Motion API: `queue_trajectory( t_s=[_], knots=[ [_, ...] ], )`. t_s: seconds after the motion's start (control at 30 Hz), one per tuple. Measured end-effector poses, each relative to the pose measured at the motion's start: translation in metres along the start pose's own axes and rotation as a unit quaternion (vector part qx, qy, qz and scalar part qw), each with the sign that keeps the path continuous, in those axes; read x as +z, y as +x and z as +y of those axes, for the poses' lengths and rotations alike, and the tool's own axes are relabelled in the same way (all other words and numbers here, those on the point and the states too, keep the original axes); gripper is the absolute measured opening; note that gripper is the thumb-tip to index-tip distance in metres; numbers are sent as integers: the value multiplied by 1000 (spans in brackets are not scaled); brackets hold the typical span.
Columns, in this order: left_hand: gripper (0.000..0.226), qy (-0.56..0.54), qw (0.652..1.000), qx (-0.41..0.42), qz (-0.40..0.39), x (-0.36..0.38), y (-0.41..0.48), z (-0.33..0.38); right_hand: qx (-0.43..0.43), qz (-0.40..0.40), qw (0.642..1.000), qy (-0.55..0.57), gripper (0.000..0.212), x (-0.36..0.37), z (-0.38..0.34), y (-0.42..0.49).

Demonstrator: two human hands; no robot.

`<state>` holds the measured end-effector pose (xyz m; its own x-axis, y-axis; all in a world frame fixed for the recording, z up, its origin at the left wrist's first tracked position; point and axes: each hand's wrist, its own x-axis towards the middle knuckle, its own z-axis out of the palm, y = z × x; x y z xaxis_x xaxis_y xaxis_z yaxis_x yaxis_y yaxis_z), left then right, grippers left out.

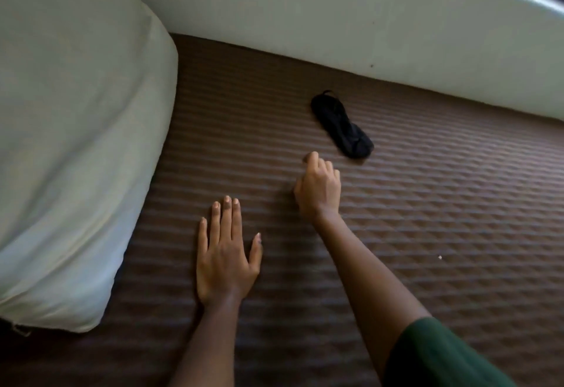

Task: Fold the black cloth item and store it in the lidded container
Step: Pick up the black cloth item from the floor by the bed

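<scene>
Far left we see a white pillow point(70, 142) lying on the brown quilted bed point(427, 219), against the wall point(305, 14). Next, our left hand point(225, 258) lies flat on the bed, palm down, fingers spread and straight, holding nothing. To its right our right hand point(319, 188) is raised slightly, fingers loosely curled inward, nothing in it, pointed toward the cloth point(341, 125). The cloth is a small black elongated bundle, lying on the bed near the wall, just past the right fingertips and not touched yet. A green sleeve point(442, 356) shows at bottom right. No lidded container in view, so we cannot tell where it sits. Judgement: we are at the reach step, folding not started. Risks from here: the cloth is small and already bunched, so a one-handed grab may pick up only one layer or a loose strap and drag it into a messier lump; the soft quilted bed gives under pressure, so creases may not hold; the cloth is dark with low contrast, so its edges are hard to find; with the container out of sight, the carry may undo the fold.
</scene>
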<state>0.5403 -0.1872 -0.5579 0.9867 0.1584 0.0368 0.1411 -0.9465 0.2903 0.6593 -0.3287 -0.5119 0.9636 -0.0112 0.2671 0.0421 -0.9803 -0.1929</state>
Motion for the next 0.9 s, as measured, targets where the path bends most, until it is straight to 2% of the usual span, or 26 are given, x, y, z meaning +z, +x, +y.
queue_trajectory(
  t_s=[0.17, 0.3, 0.4, 0.47, 0.53, 0.63, 0.73, 0.9],
  knots=[
    [72, -11, 1000, 1, -6, -1, 1, -1, 92, -28, 987, -126, 42, -9, 36, 45],
    [73, -12, 1000, 6, -5, 1, 2, -2, 150, -145, 960, -185, 50, -12, 57, 61],
    [73, -16, 1000, 9, -10, 2, 1, -2, 176, -236, 939, -175, 54, -11, 64, 73],
    [71, -19, 1000, 8, -13, 1, 2, -2, 191, -261, 933, -155, 57, -11, 68, 83],
    [74, -20, 999, 8, -24, 0, 3, -2, 207, -264, 933, -127, 58, -10, 76, 89],
    [77, -21, 999, 9, -27, 2, 4, -4, 187, -220, 951, -109, 50, -10, 84, 88],
    [77, -26, 999, 9, -26, 2, 3, -4, 132, -170, 969, -118, 38, -11, 86, 87],
    [77, -30, 999, 12, -21, 4, 4, -4, 24, -151, 973, -173, 24, -14, 78, 85]
  ],
)
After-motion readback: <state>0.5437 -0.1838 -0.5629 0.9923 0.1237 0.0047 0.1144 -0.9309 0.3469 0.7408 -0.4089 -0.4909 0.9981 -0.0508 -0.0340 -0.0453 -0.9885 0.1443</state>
